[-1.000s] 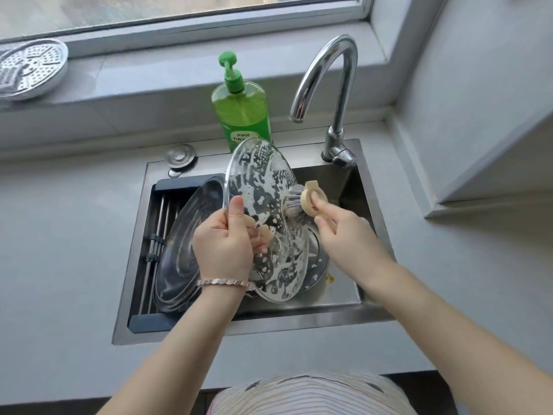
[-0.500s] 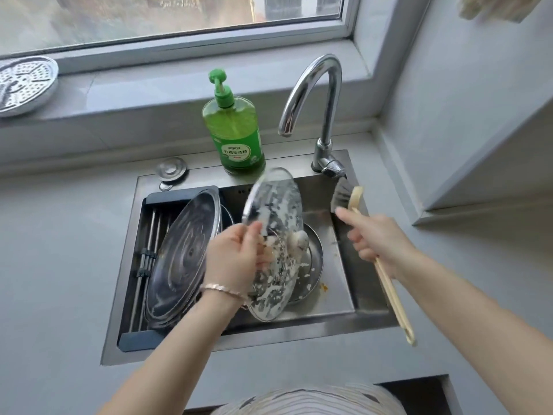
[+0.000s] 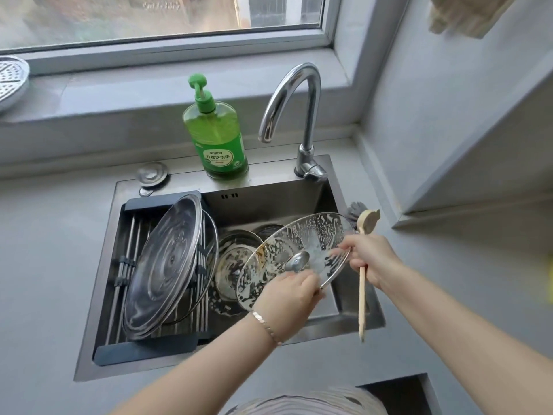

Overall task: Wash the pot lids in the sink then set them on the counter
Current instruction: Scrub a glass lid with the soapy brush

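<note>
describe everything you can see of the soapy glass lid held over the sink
The glass lid is round and clear with a thin metal rim and a shiny metal knob at its centre. White suds streak most of it, with a brownish smear left of the knob. It is tilted above the sink. The left hand grips its near edge; the right hand, holding the dish brush, touches the right rim.

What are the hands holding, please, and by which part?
The left hand grips the glass lid by its near rim; the right hand holds the brush by its wooden handle.
</note>
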Tool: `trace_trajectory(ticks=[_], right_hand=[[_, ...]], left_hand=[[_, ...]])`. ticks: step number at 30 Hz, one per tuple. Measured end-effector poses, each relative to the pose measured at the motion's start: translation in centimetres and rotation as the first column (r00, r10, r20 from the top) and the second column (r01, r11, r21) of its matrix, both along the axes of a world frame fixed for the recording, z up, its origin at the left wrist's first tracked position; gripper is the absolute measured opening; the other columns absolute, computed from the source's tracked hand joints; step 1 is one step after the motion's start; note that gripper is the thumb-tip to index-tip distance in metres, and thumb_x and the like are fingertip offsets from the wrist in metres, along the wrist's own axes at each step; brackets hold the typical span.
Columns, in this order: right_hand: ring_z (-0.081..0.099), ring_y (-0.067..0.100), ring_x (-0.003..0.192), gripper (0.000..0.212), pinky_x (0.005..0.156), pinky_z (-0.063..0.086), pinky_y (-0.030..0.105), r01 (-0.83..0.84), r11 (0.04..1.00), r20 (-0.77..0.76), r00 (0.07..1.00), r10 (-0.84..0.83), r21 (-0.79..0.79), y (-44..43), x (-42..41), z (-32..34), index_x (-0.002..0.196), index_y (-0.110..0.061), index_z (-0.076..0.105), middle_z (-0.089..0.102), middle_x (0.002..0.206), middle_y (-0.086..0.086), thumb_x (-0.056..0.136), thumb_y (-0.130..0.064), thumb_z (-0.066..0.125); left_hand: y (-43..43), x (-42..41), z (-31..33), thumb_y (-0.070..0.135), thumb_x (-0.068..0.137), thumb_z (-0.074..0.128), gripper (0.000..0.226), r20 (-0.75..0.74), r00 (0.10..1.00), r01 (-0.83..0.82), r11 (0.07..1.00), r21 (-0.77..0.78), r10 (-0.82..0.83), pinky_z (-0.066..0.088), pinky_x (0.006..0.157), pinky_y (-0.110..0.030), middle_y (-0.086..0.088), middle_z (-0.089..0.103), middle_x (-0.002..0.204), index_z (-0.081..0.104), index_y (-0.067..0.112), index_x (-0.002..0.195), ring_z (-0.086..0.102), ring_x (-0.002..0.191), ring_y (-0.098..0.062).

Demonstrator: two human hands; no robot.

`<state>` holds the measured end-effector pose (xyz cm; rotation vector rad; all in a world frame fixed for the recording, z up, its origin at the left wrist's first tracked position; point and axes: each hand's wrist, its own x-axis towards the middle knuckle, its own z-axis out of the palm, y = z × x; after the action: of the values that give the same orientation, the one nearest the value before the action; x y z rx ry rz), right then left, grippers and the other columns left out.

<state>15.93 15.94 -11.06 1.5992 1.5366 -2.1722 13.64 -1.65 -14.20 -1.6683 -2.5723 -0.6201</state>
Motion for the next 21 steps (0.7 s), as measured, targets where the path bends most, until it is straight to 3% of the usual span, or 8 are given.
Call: trace_trajectory(ticks=[2,4,6,8,10,13,19,21], right_hand=[[0.026,0.002,0.027,0.019,0.028,0.021,0.014,0.013,1.0,-0.042,0.999,-0.013,0.006,0.1,0.8,-0.4,0.087,-0.004,0.044,0.059,0.049,0.014,0.082,0.014,0.047],[0.027,0.002,0.027,0.022,0.027,0.021,0.014,0.02,0.999,-0.096,0.995,-0.018,0.025,0.4,1.3,-0.5,0.092,-0.005,0.045,0.05,0.051,0.01,0.082,0.015,0.047],[0.026,0.002,0.028,0.024,0.028,0.02,0.014,0.02,0.999,-0.151,0.988,-0.014,0.043,0.7,1.5,-0.1,0.088,-0.008,0.045,0.043,0.051,0.005,0.082,0.016,0.047],[0.024,0.001,0.028,0.028,0.028,0.018,0.013,0.018,0.998,-0.192,0.981,-0.007,0.055,0.9,1.6,0.4,0.081,-0.011,0.044,0.042,0.044,0.0,0.082,0.017,0.046],[0.023,0.0,0.027,0.027,0.028,0.016,0.012,0.008,0.999,-0.213,0.977,0.002,0.046,0.9,1.8,0.9,0.085,-0.01,0.047,0.039,0.048,0.002,0.082,0.017,0.044],[0.022,0.0,0.028,0.028,0.027,0.016,0.011,-0.023,1.0,-0.23,0.973,0.023,0.002,0.9,2.7,0.8,0.091,-0.01,0.048,0.035,0.059,0.006,0.084,0.017,0.042],[0.02,-0.001,0.028,0.031,0.027,0.017,0.011,-0.053,0.99,-0.237,0.971,0.02,-0.134,2.2,4.3,-0.3,0.103,-0.01,0.046,0.037,0.065,0.008,0.084,0.015,0.04],[0.02,-0.001,0.028,0.031,0.027,0.017,0.01,-0.069,0.987,-0.225,0.974,0.035,-0.146,2.6,4.4,-0.6,0.103,-0.01,0.047,0.034,0.066,0.008,0.085,0.014,0.041]], left_hand=[[-1.3,-0.2,-0.8,0.04,0.091,0.045,0.044,0.259,0.962,-0.039,0.983,-0.178,0.085,0.02,0.115,-0.037,0.01,0.03,0.147,0.044,0.024,0.133,0.026,0.138,-0.008],[-2.8,-1.0,-1.5,0.048,0.085,0.052,0.068,0.583,0.745,-0.228,0.945,-0.236,0.325,0.005,0.118,-0.04,0.012,0.008,0.152,0.023,0.028,0.143,0.003,0.143,-0.012],[-3.7,-2.3,-1.3,0.056,0.08,0.054,0.073,0.849,0.238,-0.637,0.736,-0.23,0.472,0.026,0.112,-0.044,-0.005,0.031,0.148,0.029,0.023,0.14,0.03,0.137,-0.026],[-4.0,-4.0,-0.5,0.054,0.085,0.052,0.069,0.897,-0.352,-0.753,0.488,-0.442,0.268,0.036,0.104,-0.042,-0.011,0.045,0.138,0.034,0.014,0.139,0.043,0.127,-0.031],[-4.1,-5.3,0.3,0.052,0.088,0.048,0.06,0.796,-0.603,-0.693,0.531,-0.488,-0.055,0.041,0.098,-0.046,-0.017,0.061,0.119,0.047,0.008,0.129,0.053,0.116,-0.034],[-4.0,-6.0,1.3,0.046,0.09,0.047,0.04,0.719,-0.631,-0.726,0.547,-0.416,-0.29,0.049,0.088,-0.049,-0.017,0.072,0.087,0.06,0.012,0.108,0.065,0.095,-0.033],[-4.8,-6.2,2.0,0.022,0.068,0.073,0.063,0.752,-0.581,-0.639,0.747,-0.183,-0.313,0.054,0.071,-0.052,-0.025,0.064,0.112,0.048,0.029,0.126,0.064,0.098,-0.041],[-5.4,-6.3,2.8,-0.003,0.075,0.058,0.068,0.791,-0.56,-0.549,0.825,-0.134,-0.245,0.056,0.06,-0.046,-0.028,0.064,0.11,0.044,0.034,0.13,0.068,0.087,-0.041]])
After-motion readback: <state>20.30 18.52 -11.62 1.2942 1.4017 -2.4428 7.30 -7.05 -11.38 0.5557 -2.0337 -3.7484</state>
